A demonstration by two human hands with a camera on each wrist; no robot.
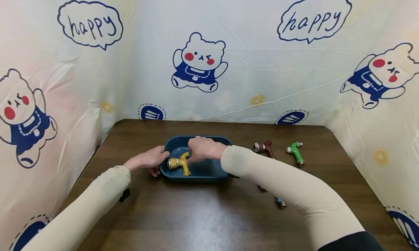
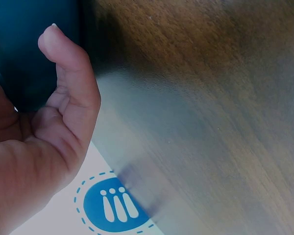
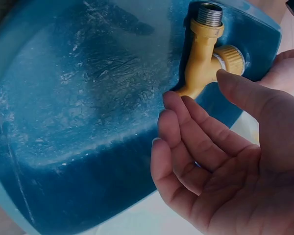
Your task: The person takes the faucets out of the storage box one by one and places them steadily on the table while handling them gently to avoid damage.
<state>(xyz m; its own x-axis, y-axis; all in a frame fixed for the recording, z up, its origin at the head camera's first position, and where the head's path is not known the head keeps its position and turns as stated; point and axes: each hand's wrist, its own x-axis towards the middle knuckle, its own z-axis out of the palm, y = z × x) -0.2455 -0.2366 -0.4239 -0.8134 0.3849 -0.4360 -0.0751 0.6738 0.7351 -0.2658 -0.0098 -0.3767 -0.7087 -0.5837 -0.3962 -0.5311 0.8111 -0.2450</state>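
A blue plastic tub (image 1: 209, 179) stands on the table. My left hand (image 1: 152, 158) grips its left end, thumb over the rim and fingers down the outside; the left wrist view shows the curled hand (image 2: 63, 112) against the tub wall. A yellow tap (image 1: 183, 163) with a ribbed knob lies inside at the tub's left. Above the tub, my right hand (image 1: 206, 149) reaches in from the right. In the right wrist view, the right hand's fingers (image 3: 186, 132) are loosely bent beside the end of the yellow tap (image 3: 198, 63), with a gap between thumb and fingers.
Right of the tub lie a dark red tap (image 1: 266, 147) and a green tap (image 1: 296, 153). A blue-and-metal piece (image 1: 280, 203) shows partly under my right sleeve. Printed cloth (image 1: 242, 69) walls in the brown table (image 1: 196, 214) behind and at the sides.
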